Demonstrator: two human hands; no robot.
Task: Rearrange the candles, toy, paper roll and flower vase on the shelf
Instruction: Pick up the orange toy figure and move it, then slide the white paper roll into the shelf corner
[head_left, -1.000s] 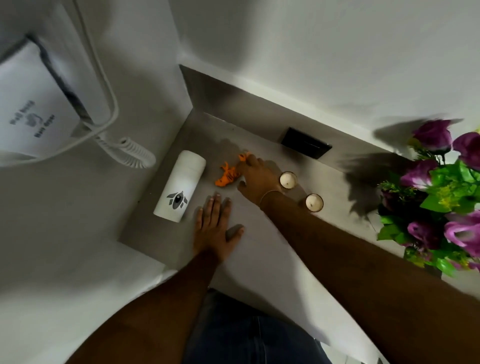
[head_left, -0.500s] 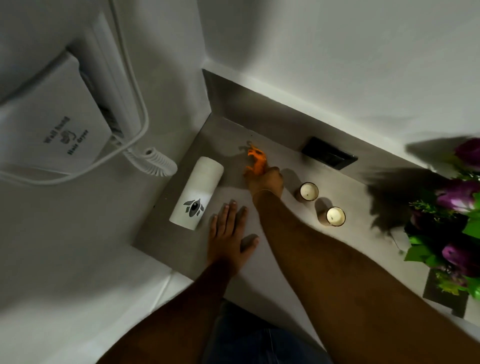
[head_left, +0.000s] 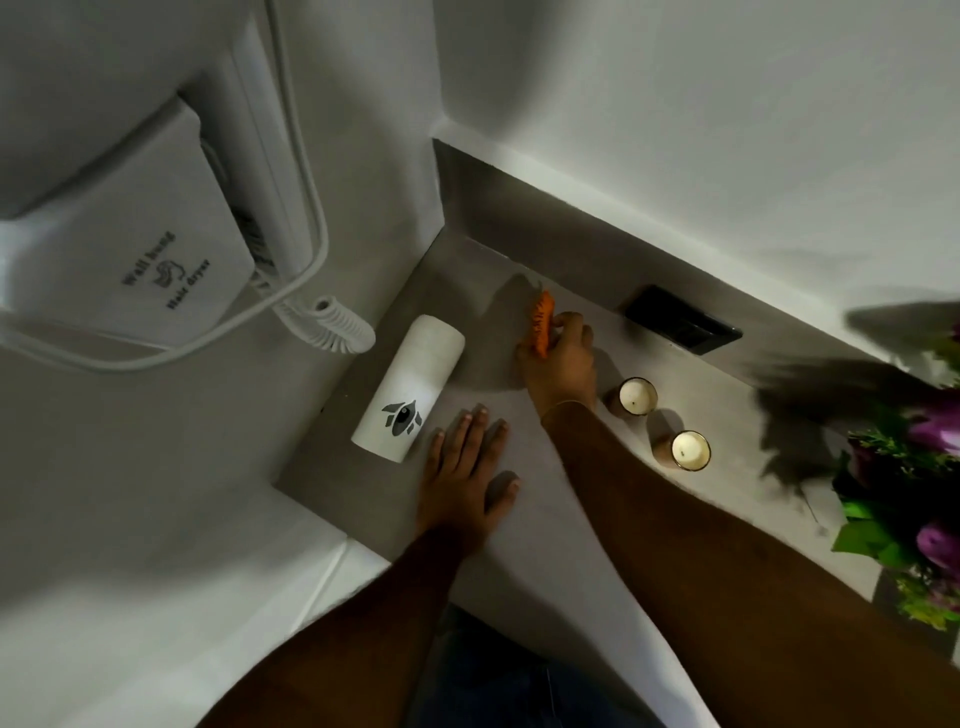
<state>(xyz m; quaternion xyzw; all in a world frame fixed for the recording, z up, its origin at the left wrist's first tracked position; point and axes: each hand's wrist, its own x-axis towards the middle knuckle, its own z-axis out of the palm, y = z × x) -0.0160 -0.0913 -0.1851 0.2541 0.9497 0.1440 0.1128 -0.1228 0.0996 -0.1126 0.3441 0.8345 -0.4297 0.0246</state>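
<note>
My right hand (head_left: 563, 361) is closed around a small orange toy (head_left: 540, 325), held upright near the back of the grey shelf (head_left: 582, 530). My left hand (head_left: 465, 475) lies flat on the shelf, fingers spread, holding nothing. A white paper roll (head_left: 408, 387) with a dark logo stands just left of it, near the shelf's left end. Two small candles (head_left: 638, 396) (head_left: 690, 450) sit right of my right wrist. The flower vase's purple flowers and green leaves (head_left: 904, 499) fill the right edge; the vase itself is hidden.
A white wall-hung hair dryer (head_left: 130, 234) with a coiled cord (head_left: 332, 325) hangs on the left wall above the roll. A black socket plate (head_left: 680, 319) is set into the low back ledge. White walls close the shelf at left and back.
My right hand picked the orange toy up from the shelf and raised it upright toward the back. The left hand has stayed flat. The view shifted left.
</note>
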